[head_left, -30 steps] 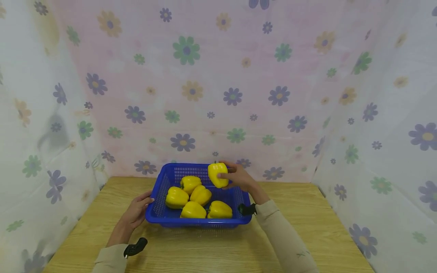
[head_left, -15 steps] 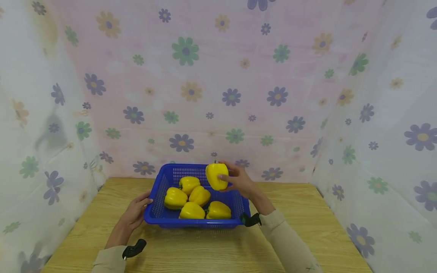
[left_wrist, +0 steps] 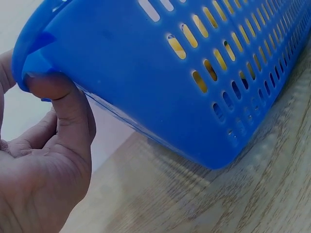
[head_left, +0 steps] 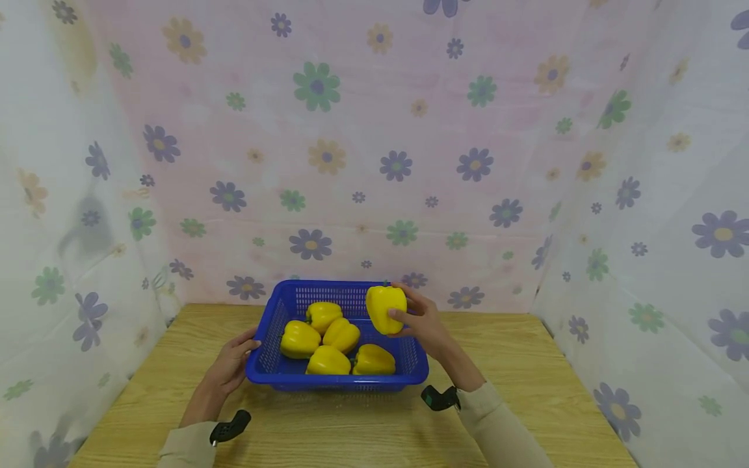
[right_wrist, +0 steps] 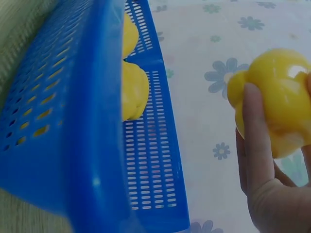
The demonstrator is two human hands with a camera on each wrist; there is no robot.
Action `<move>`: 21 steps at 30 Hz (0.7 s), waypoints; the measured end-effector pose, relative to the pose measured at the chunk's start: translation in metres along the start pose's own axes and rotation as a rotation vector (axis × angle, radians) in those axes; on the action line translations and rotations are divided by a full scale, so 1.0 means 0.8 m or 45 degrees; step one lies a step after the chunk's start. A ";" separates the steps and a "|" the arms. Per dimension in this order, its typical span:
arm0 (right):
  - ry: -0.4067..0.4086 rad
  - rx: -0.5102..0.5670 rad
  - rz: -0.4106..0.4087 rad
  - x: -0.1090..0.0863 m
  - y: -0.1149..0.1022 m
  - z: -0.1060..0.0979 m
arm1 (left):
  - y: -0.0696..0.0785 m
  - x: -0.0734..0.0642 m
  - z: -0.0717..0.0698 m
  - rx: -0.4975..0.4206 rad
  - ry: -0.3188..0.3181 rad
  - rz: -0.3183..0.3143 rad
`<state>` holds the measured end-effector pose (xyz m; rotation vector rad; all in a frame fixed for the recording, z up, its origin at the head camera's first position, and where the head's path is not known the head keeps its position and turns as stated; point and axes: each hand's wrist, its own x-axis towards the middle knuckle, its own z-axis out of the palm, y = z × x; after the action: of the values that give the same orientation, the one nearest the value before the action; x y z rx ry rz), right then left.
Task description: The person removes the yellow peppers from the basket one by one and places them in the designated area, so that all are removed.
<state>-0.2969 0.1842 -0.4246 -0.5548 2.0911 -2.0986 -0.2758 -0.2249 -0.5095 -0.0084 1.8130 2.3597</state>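
In the blue slotted basket (head_left: 336, 378), left hand (head_left: 230, 364) pinching the rim (left_wrist: 25, 43), lie five yellow bell peppers (head_left: 342, 336); a sixth pepper (head_left: 383, 309), not yet set down, is gripped aloft by the right hand (head_left: 427, 323).

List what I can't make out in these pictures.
Head: underside of the front-left pepper, hidden by the near rim of the blue basket.
Left wrist: peppers inside, mostly hidden by the basket's slotted wall.
Right wrist: held pepper and right hand, partly cut off by the picture's right edge.
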 end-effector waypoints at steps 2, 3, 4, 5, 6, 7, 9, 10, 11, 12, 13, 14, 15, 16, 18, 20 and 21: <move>0.053 0.006 -0.001 -0.005 0.001 -0.003 | 0.000 0.000 -0.001 -0.001 -0.013 0.003; 0.067 0.009 -0.004 -0.008 0.003 -0.004 | 0.000 0.000 -0.001 -0.010 -0.010 0.003; 0.079 0.011 -0.005 -0.011 0.003 -0.006 | 0.000 -0.001 -0.001 -0.009 -0.022 0.002; 0.093 0.018 -0.002 -0.013 0.005 -0.007 | 0.001 -0.001 -0.001 -0.010 -0.030 0.002; 0.099 0.023 -0.001 -0.016 0.007 -0.009 | 0.001 -0.001 -0.001 -0.010 -0.034 0.003; 0.107 0.033 0.001 -0.018 0.008 -0.011 | 0.000 -0.001 -0.001 -0.010 -0.036 0.004; 0.114 0.051 0.003 -0.022 0.012 -0.015 | 0.001 -0.001 0.000 -0.005 -0.042 -0.002; 0.117 0.060 0.002 -0.024 0.013 -0.017 | 0.001 -0.001 0.000 -0.007 -0.039 -0.005; 0.117 0.061 -0.003 -0.026 0.015 -0.019 | 0.000 0.000 0.000 -0.016 -0.032 -0.008; 0.118 0.065 -0.010 -0.028 0.017 -0.021 | 0.001 0.000 0.000 -0.018 -0.030 -0.011; 0.119 0.070 -0.018 -0.030 0.019 -0.023 | 0.001 -0.001 0.000 -0.018 -0.033 -0.018; 0.124 0.075 -0.025 -0.033 0.021 -0.025 | 0.001 -0.001 0.000 -0.020 -0.037 -0.024; 0.126 0.077 -0.034 -0.035 0.023 -0.026 | 0.001 -0.001 0.000 -0.028 -0.026 -0.021; 0.126 0.077 -0.043 -0.037 0.024 -0.028 | 0.000 -0.001 0.000 -0.033 -0.017 -0.017; 0.132 0.099 -0.048 -0.042 0.028 -0.031 | 0.000 -0.001 0.000 -0.030 -0.015 -0.016; 0.151 0.117 -0.041 -0.048 0.031 -0.036 | -0.001 -0.001 0.000 -0.037 -0.007 -0.013; 0.159 0.121 -0.040 -0.050 0.034 -0.038 | -0.001 -0.001 0.001 -0.041 -0.002 -0.010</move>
<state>-0.2745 0.2256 -0.4571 -0.4585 2.0446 -2.2924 -0.2750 -0.2242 -0.5102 -0.0173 1.7708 2.3825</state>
